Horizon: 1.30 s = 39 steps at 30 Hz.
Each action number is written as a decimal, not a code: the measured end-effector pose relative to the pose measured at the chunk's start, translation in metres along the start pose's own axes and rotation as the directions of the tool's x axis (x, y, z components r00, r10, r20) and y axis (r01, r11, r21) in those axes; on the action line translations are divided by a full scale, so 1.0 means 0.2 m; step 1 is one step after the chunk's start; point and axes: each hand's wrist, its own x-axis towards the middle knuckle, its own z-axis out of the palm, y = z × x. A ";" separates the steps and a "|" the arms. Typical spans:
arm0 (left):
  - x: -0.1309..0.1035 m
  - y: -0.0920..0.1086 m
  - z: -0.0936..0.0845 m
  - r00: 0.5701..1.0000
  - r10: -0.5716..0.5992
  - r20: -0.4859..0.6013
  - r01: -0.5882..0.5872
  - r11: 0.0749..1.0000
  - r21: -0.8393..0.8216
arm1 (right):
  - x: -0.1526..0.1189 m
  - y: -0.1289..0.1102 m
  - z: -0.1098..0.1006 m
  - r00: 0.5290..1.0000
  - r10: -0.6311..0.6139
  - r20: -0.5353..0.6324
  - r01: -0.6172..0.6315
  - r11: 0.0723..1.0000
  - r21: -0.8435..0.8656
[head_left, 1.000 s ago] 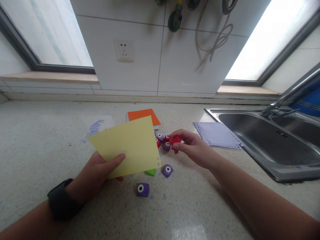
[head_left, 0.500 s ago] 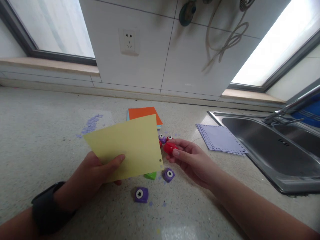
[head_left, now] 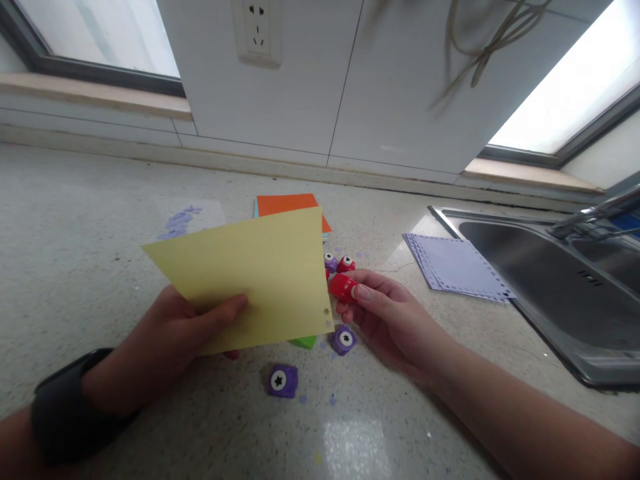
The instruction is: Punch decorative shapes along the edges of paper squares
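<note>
My left hand (head_left: 195, 330) grips a yellow sheet (head_left: 260, 273), thumb on top and the other fingers mostly hidden beneath. Small punched holes show near the sheet's lower right corner. Between the thumb and fingers of my right hand (head_left: 383, 313) is a red craft punch (head_left: 343, 288), close to the sheet's right edge. Below the sheet are a purple punch with a star (head_left: 283, 381), another purple punch (head_left: 344, 340) and a partly covered green punch (head_left: 303, 342). Behind the held punch lie a red punch (head_left: 347, 264) and a purple one (head_left: 330, 261).
Orange paper (head_left: 290, 203) tops a stack behind the yellow sheet. Lilac sheets with punched borders (head_left: 457, 265) lie beside the steel sink (head_left: 530, 267) at the right. Lilac scraps (head_left: 180, 223) are at the back left. A wall socket (head_left: 257, 30) is above.
The camera view has shifted, with the wall higher in the picture. Both hands still hold the same things, and the red punch has turned slightly beside the sheet's right edge.
</note>
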 end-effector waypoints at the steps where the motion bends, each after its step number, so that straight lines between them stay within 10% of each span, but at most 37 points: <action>1: 0.00 0.00 0.00 1.000 -0.003 -0.001 0.003 1.000 0.002 | 0.00 0.00 0.00 1.000 -0.010 0.010 0.010 1.000 -0.004; 12: -0.01 0.01 0.00 0.999 -0.014 0.040 0.013 1.000 0.013 | 0.00 -0.05 -0.01 0.987 -0.158 0.019 0.159 0.964 -0.212; 39: 0.00 0.01 0.00 1.000 0.026 0.007 -0.026 1.000 -0.014 | 0.00 -0.02 0.03 0.997 -0.055 0.051 0.061 0.990 -0.124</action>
